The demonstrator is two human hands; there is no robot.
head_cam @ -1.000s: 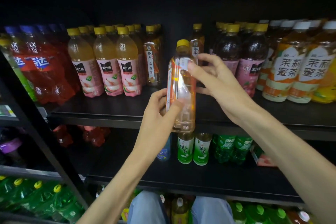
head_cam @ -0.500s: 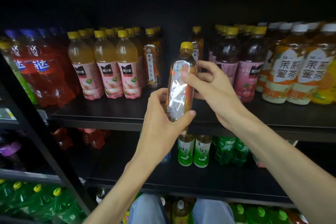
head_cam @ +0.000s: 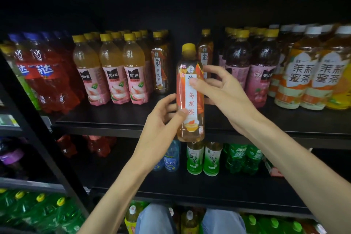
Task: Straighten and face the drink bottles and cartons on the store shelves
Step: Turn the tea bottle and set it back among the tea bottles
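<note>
Item: oolong tea bottle (head_cam: 190, 99), yellow cap, label turned toward the camera, held upright in the air in front of the upper shelf (head_cam: 117, 119), its base just past the shelf's front edge.

Hold: left hand (head_cam: 161, 119) grips the lower body, thumb across the label; right hand (head_cam: 222, 89) pinches the upper body, thumb on the label's face, fingers (head_cam: 212, 69) curled behind.

Risks, judged: the film label looks slick, so the bottle may slip or spin off-face if either hand lets go early. Set down at a slant, the base may catch the shelf lip and tip back.

Next behind: a gap in the row, apparently the bottle's slot, with a matching tea bottle (head_cam: 205, 53) deeper in it. A push too far would knock that one.

Flanking the gap: left, another oolong bottle (head_cam: 160, 66) and peach juice bottles (head_cam: 112, 74); right, dark juice bottles (head_cam: 260, 70), close enough for the right knuckles to brush.

Further right: jasmine tea bottles (head_cam: 303, 74).

Below: green tea bottles (head_cam: 204, 157) on the lower shelf, directly under any drop.
</note>
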